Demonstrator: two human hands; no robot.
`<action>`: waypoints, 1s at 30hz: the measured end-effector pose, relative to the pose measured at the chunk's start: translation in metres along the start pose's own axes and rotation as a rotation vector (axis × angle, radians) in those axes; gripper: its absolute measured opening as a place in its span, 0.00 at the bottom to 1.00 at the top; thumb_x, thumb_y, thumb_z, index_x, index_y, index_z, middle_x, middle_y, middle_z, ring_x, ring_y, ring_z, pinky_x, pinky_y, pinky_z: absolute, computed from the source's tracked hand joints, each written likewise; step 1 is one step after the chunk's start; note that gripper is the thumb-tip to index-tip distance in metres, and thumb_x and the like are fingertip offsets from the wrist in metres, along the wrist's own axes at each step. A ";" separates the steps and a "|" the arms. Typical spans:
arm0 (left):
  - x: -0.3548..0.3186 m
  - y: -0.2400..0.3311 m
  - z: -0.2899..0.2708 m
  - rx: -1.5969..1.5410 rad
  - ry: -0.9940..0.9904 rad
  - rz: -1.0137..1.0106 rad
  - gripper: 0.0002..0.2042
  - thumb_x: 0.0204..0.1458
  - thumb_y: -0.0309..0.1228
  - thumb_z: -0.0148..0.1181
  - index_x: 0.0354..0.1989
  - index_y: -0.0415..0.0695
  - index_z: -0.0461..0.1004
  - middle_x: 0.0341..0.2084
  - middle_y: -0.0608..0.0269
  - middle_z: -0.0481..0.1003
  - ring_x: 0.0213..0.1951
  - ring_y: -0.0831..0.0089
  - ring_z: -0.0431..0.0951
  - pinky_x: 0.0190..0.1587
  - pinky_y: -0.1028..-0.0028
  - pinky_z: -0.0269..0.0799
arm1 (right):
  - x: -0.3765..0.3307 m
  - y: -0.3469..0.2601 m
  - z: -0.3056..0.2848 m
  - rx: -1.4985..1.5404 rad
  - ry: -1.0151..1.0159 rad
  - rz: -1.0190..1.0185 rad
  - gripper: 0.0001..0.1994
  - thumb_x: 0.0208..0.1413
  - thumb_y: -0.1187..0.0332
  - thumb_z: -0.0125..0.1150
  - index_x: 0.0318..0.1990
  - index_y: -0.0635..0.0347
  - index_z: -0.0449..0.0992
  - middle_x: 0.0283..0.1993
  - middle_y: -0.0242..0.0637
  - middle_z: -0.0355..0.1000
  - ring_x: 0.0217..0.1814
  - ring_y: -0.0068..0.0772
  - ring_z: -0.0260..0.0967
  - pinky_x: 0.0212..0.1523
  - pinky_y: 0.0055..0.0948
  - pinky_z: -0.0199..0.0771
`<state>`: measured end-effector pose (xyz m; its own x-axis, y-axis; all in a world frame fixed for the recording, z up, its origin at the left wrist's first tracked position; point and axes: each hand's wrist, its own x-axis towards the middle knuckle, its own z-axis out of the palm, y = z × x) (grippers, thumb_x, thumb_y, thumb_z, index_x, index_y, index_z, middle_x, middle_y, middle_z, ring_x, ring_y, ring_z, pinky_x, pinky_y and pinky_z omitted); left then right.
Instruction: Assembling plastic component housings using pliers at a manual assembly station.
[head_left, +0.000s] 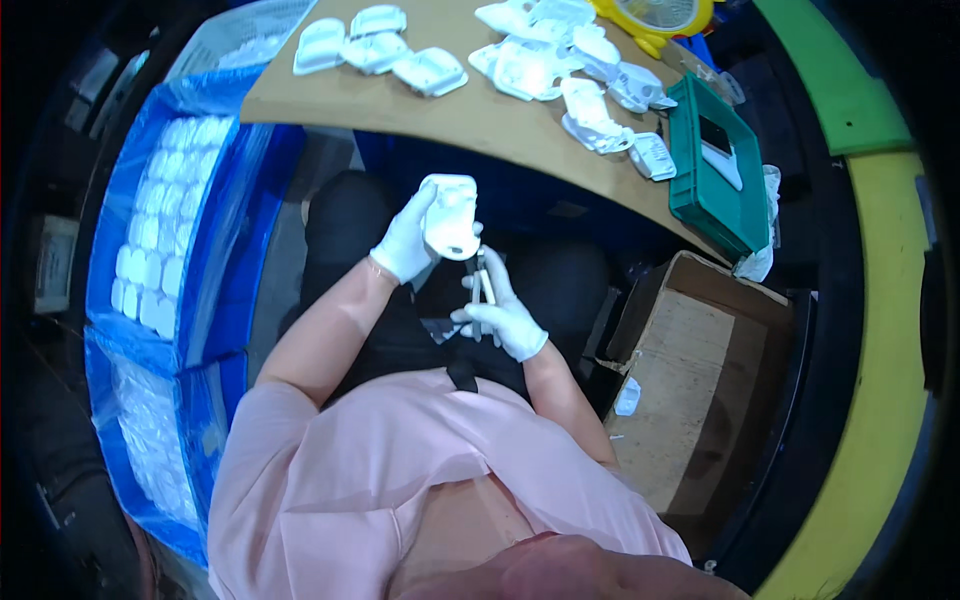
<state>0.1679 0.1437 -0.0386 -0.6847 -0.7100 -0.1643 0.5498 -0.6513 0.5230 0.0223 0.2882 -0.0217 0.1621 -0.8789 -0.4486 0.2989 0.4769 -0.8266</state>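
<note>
In my gloved left hand I hold a white molded plastic housing, upright above my lap, its hollow side showing. The fingers are closed on its left edge. My gloved right hand grips a slim two-handled metal tool, which looks like a pair of nippers. The tool's tip is at the lower end of the housing, by a small dark hole; whether they touch is hard to tell. Similar white plastic housings lie on the brown tabletop, several on the left and a heap on the right.
Blue lined bins at my left hold rows of white parts. A green tray with a dark and white item stands at the table's right end. Below it is an open cardboard box; a small white piece lies at its left side.
</note>
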 end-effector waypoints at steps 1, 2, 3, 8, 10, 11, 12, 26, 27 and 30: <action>0.000 0.000 0.005 0.006 -0.003 -0.001 0.25 0.58 0.50 0.43 0.56 0.43 0.64 0.45 0.57 0.72 0.43 0.58 0.76 0.48 0.59 0.73 | 0.000 -0.001 -0.002 -0.012 -0.017 0.015 0.46 0.46 0.75 0.56 0.69 0.39 0.34 0.55 0.47 0.52 0.39 0.33 0.72 0.34 0.26 0.74; -0.001 0.002 0.005 0.018 0.024 0.011 0.25 0.59 0.49 0.42 0.56 0.43 0.64 0.45 0.56 0.72 0.43 0.57 0.76 0.48 0.59 0.73 | 0.002 0.001 -0.001 -0.023 -0.042 0.034 0.47 0.46 0.74 0.57 0.69 0.38 0.31 0.55 0.46 0.52 0.39 0.33 0.72 0.34 0.25 0.75; -0.003 0.005 0.012 0.081 0.014 0.006 0.25 0.59 0.50 0.42 0.56 0.43 0.64 0.45 0.56 0.72 0.43 0.56 0.76 0.48 0.59 0.73 | 0.002 0.004 -0.003 -0.002 -0.051 0.045 0.48 0.47 0.73 0.57 0.69 0.37 0.30 0.54 0.42 0.55 0.39 0.32 0.71 0.34 0.27 0.75; 0.019 0.032 0.065 0.262 -0.057 0.031 0.25 0.60 0.50 0.39 0.58 0.46 0.61 0.48 0.59 0.70 0.45 0.55 0.75 0.49 0.58 0.72 | 0.005 0.003 -0.006 0.167 -0.007 0.140 0.46 0.50 0.71 0.56 0.69 0.33 0.30 0.46 0.32 0.63 0.40 0.30 0.71 0.34 0.29 0.75; 0.043 0.050 0.107 0.218 -0.057 -0.015 0.24 0.61 0.51 0.36 0.58 0.47 0.59 0.50 0.61 0.67 0.50 0.57 0.71 0.50 0.58 0.71 | 0.009 0.009 -0.008 0.169 -0.009 0.137 0.44 0.52 0.70 0.56 0.68 0.32 0.31 0.45 0.32 0.64 0.37 0.27 0.71 0.33 0.28 0.75; 0.057 0.058 0.132 0.182 -0.044 -0.020 0.25 0.61 0.51 0.36 0.58 0.47 0.58 0.51 0.61 0.67 0.52 0.58 0.70 0.51 0.59 0.71 | 0.010 0.009 -0.008 0.160 -0.012 0.142 0.44 0.52 0.69 0.56 0.69 0.32 0.31 0.44 0.32 0.64 0.36 0.27 0.71 0.32 0.27 0.75; 0.076 0.064 0.148 0.212 0.028 0.039 0.25 0.60 0.49 0.41 0.59 0.46 0.57 0.52 0.60 0.65 0.54 0.61 0.67 0.53 0.60 0.70 | 0.011 0.007 -0.005 0.145 -0.012 0.137 0.43 0.52 0.69 0.56 0.69 0.35 0.34 0.43 0.33 0.61 0.35 0.25 0.69 0.31 0.31 0.71; 0.032 0.015 0.050 1.600 -0.264 0.275 0.27 0.47 0.29 0.64 0.56 0.40 0.64 0.49 0.58 0.68 0.49 0.70 0.70 0.50 0.73 0.67 | -0.006 -0.003 -0.015 0.341 -0.126 0.033 0.41 0.50 0.69 0.55 0.69 0.39 0.37 0.45 0.35 0.67 0.35 0.24 0.68 0.31 0.27 0.69; 0.022 0.012 0.029 1.422 -0.162 0.129 0.28 0.47 0.27 0.63 0.58 0.38 0.61 0.49 0.58 0.68 0.49 0.69 0.71 0.51 0.73 0.67 | -0.004 -0.004 -0.015 0.360 -0.182 0.025 0.41 0.50 0.68 0.55 0.69 0.40 0.37 0.45 0.36 0.67 0.36 0.23 0.69 0.32 0.27 0.70; 0.003 0.016 0.006 0.850 -0.066 -0.240 0.25 0.48 0.21 0.59 0.57 0.35 0.61 0.39 0.59 0.72 0.41 0.73 0.73 0.47 0.77 0.68 | 0.002 0.003 -0.015 0.380 -0.246 0.020 0.42 0.48 0.68 0.56 0.69 0.44 0.40 0.46 0.38 0.68 0.38 0.30 0.72 0.35 0.30 0.73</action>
<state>0.1713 0.1329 -0.0259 -0.7766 -0.5457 -0.3149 -0.1357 -0.3431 0.9294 0.0088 0.2880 -0.0297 0.3764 -0.8655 -0.3304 0.6102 0.5000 -0.6146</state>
